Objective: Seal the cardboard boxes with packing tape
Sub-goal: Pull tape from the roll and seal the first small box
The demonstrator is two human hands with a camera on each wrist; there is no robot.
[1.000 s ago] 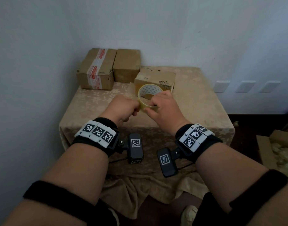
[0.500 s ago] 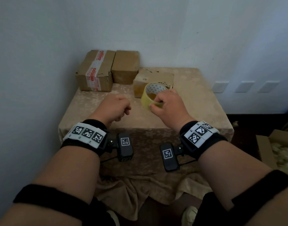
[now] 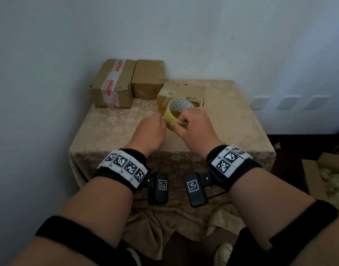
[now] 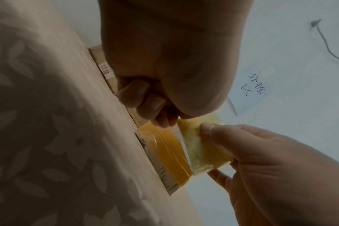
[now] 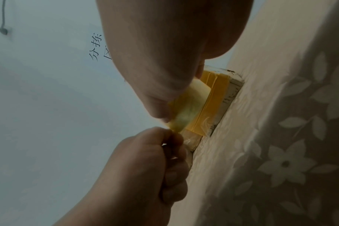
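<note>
A yellowish packing tape roll is held upright above the table, just in front of the nearest cardboard box. My right hand grips the roll across its width, thumb on the outer face. My left hand has its fingers curled and pinches the tape end at the roll's left edge. That box's front face carries yellow tape. Two more boxes stand at the back left: one with a red-and-white tape strip and a plain one.
The table is draped in a beige floral cloth and stands in a wall corner. An open carton with filling sits on the floor at the right. A paper sign hangs on the wall behind.
Half a second ago my left hand was a fist away from the roll; it has come back and pinches the roll's edge. The right hand kept hold of the roll.
</note>
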